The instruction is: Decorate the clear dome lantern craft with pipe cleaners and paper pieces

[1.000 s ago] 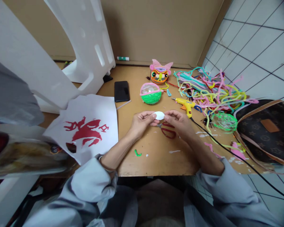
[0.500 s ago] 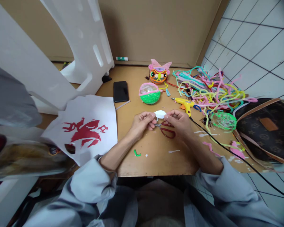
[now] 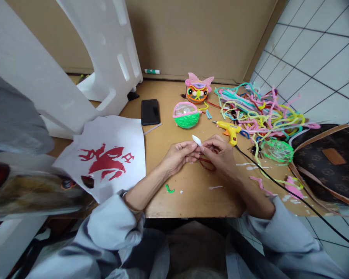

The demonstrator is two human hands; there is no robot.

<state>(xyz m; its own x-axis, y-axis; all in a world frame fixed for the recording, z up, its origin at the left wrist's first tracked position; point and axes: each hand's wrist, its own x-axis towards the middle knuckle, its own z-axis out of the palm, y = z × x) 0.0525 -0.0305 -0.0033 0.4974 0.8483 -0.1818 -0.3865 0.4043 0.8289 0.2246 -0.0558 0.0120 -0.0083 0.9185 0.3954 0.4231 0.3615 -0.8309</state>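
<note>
Between my fingertips is a small white paper piece (image 3: 196,140), folded to a pointed shape. My left hand (image 3: 182,155) pinches it from the left, and my right hand (image 3: 218,153) from the right. Under my hands lies a pair of scissors with red handles (image 3: 207,164), its blades mostly hidden. Just beyond stands a clear ball wrapped below in green and edged in pink (image 3: 186,116). Behind it sits a finished-looking orange and pink figure (image 3: 196,91) with big eyes and pink ears.
A yellow glue gun (image 3: 228,130) trails a black cord to the right. Beyond it is a heap of coloured pipe cleaners (image 3: 258,108), beside a green-wrapped ball (image 3: 277,150) and a brown handbag (image 3: 325,162). Leftward lie a black phone (image 3: 150,112) and a white sheet with red shapes (image 3: 133,143).
The white paper piece went from a flat, wide oval to a narrower, folded shape with its tip pointing up. My hands have drawn closer together, covering more of the scissors.
</note>
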